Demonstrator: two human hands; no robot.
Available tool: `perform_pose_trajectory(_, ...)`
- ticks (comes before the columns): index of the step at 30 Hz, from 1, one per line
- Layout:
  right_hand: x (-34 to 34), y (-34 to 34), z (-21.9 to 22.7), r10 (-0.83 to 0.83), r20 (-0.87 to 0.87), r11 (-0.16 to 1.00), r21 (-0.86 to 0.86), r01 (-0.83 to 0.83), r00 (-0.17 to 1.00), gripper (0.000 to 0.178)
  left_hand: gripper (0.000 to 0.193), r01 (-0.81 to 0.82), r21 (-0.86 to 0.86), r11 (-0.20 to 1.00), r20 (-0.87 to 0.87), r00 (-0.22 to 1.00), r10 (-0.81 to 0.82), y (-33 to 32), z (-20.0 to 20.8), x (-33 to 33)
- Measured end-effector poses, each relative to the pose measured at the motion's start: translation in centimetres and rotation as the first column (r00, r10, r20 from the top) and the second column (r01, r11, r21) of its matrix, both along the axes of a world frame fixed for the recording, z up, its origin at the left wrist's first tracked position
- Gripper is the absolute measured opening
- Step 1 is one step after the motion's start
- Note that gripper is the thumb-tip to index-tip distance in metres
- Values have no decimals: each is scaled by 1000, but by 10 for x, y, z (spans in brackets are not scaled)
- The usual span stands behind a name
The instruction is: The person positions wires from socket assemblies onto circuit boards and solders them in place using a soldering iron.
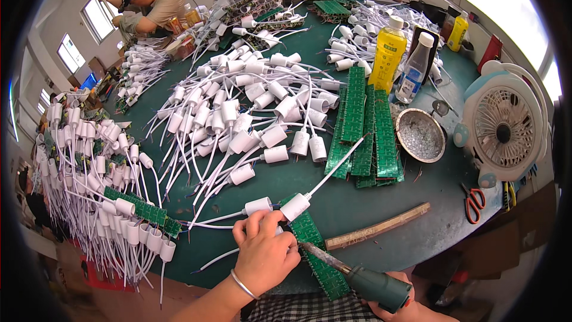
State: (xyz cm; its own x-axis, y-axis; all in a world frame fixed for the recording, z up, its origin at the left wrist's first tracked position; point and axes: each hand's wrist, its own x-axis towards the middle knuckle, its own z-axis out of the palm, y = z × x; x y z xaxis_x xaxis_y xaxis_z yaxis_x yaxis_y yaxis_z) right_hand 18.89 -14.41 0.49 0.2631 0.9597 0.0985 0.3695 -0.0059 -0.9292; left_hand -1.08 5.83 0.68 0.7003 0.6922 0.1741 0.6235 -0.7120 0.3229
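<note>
My left hand, fingers curled, pinches a mostly hidden white lamp socket at the edge of a long green circuit board strip. Past its fingertips, a white lamp socket lies across the strip's far end, its cable pointing up to the right. Another white lamp socket rests just beyond the knuckles. In my right hand is a dark green soldering gun, its grip partly covering the fingers. The gun's tip meets the strip close to my left thumb; the exact contact point is too small to make out.
White corded sockets heap up mid-table; more hang off the left edge. Stacked green boards, a metal bowl, bottles, a fan, scissors and a wooden strip lie rightward. Two people sit beyond.
</note>
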Motion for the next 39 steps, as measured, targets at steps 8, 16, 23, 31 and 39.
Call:
perform_pose_trajectory(8,11,-18,-36,44,-93,998,40,-41,995,40,6,8,-21,1000,-1,1000,-8,1,1,2)
perform_pose_trajectory(16,2,-9,-22,-13,-277,983,170,63,961,35,6,-4,-39,999,-15,1000,3,-1,3,-1)
perform_pose_trajectory(23,7,-22,-35,-73,-171,996,43,82,983,26,4,-22,-47,999,39,999,24,-3,-2,1)
perform_pose_trajectory(31,10,-7,-12,16,-187,996,86,1,982,22,19,-47,87,995,52,998,42,12,28,-3)
perform_pose_trajectory(39,9,-11,-11,10,-250,999,50,3,968,21,30,-261,70,963,99,962,253,126,-11,-16)
